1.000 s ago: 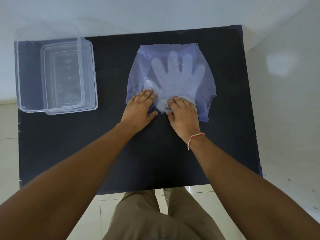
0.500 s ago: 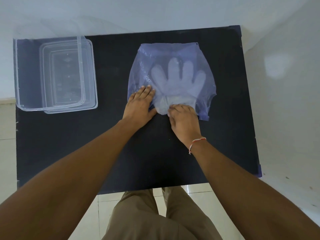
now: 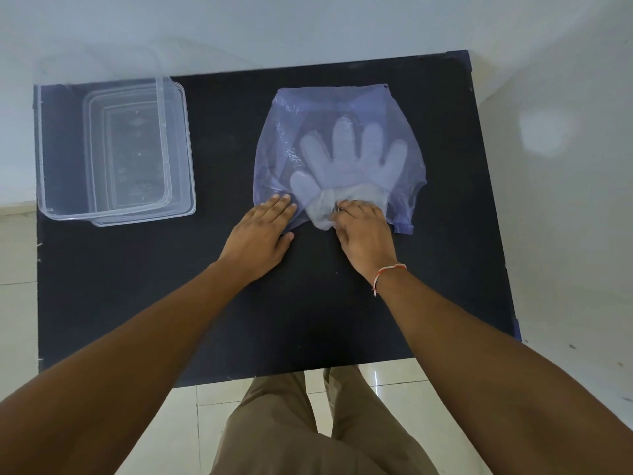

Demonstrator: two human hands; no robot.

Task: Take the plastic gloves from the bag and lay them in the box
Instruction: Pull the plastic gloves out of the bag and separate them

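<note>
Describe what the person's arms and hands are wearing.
Both forearms are bare, with no sleeves in view. The left hand wears nothing: no ring, watch or glove shows. The right hand is also bare, but its wrist carries a thin red-and-white thread bracelet with a short loose end hanging from it.

Plastic gloves (image 3: 352,159): translucent, flat, fingers up-frame, inside bag, cuff protruding. Bag (image 3: 291,111): bluish, flat, centre-right. Box (image 3: 44,149): clear, open, upper left.

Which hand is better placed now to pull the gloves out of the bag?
The right hand: its fingers already pinch the gloves at the cuff, at the bag mouth. The left hand lies flat on the bag's near edge, so it likely serves to hold it.
</note>
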